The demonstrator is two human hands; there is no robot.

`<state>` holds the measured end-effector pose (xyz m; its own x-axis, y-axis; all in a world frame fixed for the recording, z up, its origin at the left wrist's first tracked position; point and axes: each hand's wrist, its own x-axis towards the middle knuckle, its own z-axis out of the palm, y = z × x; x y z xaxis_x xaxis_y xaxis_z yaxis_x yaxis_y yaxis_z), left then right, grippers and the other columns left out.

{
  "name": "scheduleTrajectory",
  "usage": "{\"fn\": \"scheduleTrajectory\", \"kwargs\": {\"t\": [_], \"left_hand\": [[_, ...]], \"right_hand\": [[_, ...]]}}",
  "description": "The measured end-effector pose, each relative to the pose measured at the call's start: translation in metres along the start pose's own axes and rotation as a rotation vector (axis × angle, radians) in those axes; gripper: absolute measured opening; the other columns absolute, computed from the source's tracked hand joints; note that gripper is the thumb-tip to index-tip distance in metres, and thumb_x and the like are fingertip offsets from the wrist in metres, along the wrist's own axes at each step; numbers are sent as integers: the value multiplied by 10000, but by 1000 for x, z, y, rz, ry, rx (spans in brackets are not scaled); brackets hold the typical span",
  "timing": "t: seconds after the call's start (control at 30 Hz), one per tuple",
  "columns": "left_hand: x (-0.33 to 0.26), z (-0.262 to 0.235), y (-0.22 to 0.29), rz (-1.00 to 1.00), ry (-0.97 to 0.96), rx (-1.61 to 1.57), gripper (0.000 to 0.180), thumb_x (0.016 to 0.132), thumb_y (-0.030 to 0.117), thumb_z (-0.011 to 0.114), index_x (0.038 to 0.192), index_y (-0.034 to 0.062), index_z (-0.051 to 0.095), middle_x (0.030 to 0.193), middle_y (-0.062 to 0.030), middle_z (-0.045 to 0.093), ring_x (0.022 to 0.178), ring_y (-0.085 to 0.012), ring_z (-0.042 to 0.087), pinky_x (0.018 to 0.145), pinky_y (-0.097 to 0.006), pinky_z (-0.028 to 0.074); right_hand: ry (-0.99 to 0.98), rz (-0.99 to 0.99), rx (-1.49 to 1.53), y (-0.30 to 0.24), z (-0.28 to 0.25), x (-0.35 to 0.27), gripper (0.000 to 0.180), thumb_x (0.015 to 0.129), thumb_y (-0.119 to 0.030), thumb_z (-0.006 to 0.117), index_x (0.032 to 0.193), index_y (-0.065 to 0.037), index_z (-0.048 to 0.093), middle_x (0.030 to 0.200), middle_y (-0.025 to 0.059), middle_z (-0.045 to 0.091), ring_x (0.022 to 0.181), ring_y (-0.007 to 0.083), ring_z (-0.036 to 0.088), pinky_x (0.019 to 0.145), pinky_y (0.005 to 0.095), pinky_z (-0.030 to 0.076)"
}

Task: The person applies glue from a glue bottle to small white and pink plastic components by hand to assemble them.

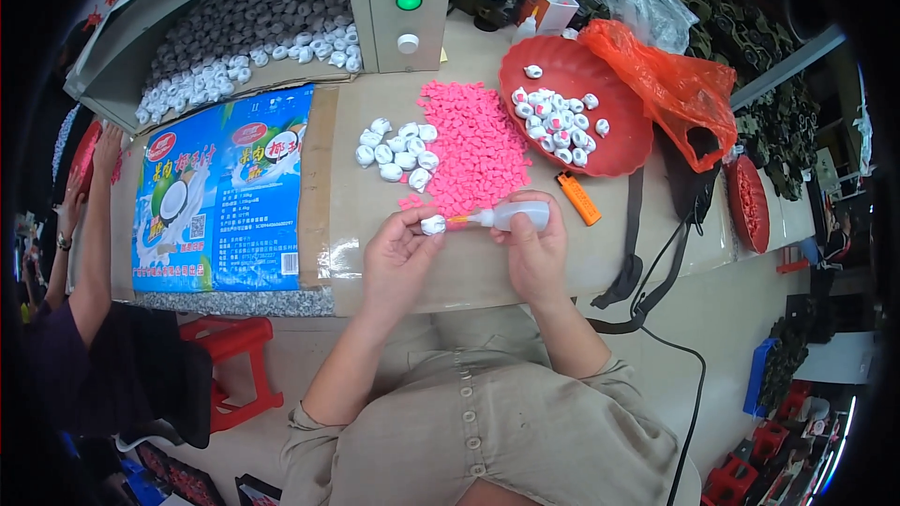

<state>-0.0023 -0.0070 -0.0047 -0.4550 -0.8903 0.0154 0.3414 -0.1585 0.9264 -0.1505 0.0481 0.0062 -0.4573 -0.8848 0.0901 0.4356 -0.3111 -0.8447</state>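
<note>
Between the fingertips of my left hand is a small rounded white piece. My right hand is wrapped round a translucent squeeze bottle, which lies nearly level. Its orange nozzle points left at the white piece; whether the tip touches it I cannot tell. Just beyond my hands spreads a heap of small pink pieces. A cluster of similar white pieces sits to its left. At the far right, a red scalloped bowl carries more white pieces, some showing pink bits.
An orange lighter-like object lies beside the bowl, and an orange plastic bag covers part of its rim. Blue printed cardboard lies left, below a machine opening full of white pieces. Another person's arm reaches in at left, near a red stool.
</note>
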Motion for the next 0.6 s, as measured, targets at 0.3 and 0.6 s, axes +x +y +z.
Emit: {"fn": "scheduleTrajectory", "kwargs": {"t": [0.3,0.6], "left_hand": [[-1,0,1,-6,21,-11,271,765,-69,526,1027,-37,463,912,-53,521,811,-82,523,713,-188,429],[-1,0,0,0,33,12,276,754,-99,517,1017,-31,467,914,-51,512,828,-80,519,711,-179,426]], "right_hand": [[-175,-215,-329,4,-5,-4,278,812,-198,540,963,-10,401,909,82,424,747,141,490,651,243,412],[-199,-239,-406,4,-6,-4,221,800,-119,545,945,-14,415,881,75,458,798,134,467,709,250,385]]}}
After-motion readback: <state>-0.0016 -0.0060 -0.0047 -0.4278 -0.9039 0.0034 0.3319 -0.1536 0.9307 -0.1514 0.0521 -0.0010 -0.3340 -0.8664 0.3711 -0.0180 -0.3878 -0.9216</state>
